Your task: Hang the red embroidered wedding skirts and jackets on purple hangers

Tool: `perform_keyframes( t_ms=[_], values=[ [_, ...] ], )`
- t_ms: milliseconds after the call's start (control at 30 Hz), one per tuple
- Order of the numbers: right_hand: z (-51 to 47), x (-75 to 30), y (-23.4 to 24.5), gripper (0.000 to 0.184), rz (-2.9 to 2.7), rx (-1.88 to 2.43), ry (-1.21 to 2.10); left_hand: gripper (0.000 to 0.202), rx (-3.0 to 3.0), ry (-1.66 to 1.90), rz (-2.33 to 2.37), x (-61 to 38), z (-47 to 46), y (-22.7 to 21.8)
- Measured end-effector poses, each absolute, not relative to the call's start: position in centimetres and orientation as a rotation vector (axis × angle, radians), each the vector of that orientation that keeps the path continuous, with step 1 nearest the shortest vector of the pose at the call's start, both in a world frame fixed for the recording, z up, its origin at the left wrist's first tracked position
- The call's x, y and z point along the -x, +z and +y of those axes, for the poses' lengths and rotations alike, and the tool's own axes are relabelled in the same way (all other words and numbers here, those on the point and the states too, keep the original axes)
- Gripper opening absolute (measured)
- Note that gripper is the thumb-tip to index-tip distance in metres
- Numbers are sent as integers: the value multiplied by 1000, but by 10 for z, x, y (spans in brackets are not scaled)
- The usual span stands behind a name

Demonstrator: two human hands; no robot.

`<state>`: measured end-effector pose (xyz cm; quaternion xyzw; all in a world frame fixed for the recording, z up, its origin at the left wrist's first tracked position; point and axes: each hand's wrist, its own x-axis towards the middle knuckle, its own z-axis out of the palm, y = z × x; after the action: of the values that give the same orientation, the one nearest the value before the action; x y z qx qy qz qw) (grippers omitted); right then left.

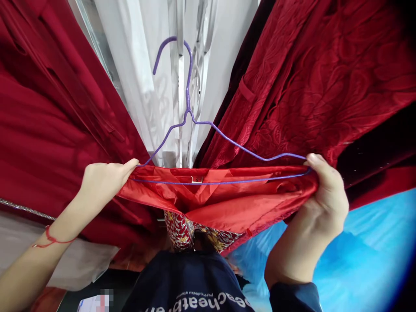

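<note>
A purple wire hanger (pixel 232 141) spans the middle of the view, its hook pointing up and curving to the left. Its lower bar lies across the open top of a red satin-lined garment (pixel 224 203). My left hand (pixel 105 180) pinches the hanger's left corner together with the garment's edge. At the other end, my right hand (pixel 326 186) grips the right corner of the hanger and the cloth, thumb on top. A small white label (pixel 196 179) shows inside the garment's back edge. The fingers under the cloth are hidden on both sides.
Dark red garments (pixel 58 108) hang on the left, and a patterned red one (pixel 338 73) hangs on the right. White cloth and a pale metal rack (pixel 180 108) stand straight ahead. Bright blue fabric (pixel 367 251) lies at the lower right, pale sheer material (pixel 81 264) at the lower left.
</note>
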<state>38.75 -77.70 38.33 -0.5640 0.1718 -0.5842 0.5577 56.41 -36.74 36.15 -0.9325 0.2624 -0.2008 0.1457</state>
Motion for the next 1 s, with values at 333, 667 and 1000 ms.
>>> perform_keyframes(
  t_ms=[333, 667, 1000],
  values=[
    [-734, -422, 404, 41, 860, 2140, -1960, 18, 3194, -418, 578, -529, -371, 406],
    [-692, -446, 410, 16, 666, 2215, -1990, 17, 3431, -370, 1099, -535, -384, 422],
    [-675, -442, 422, 30, 395, 1849, -1975, 23, 3945, -850, 1351, -527, -392, 423]
  ],
)
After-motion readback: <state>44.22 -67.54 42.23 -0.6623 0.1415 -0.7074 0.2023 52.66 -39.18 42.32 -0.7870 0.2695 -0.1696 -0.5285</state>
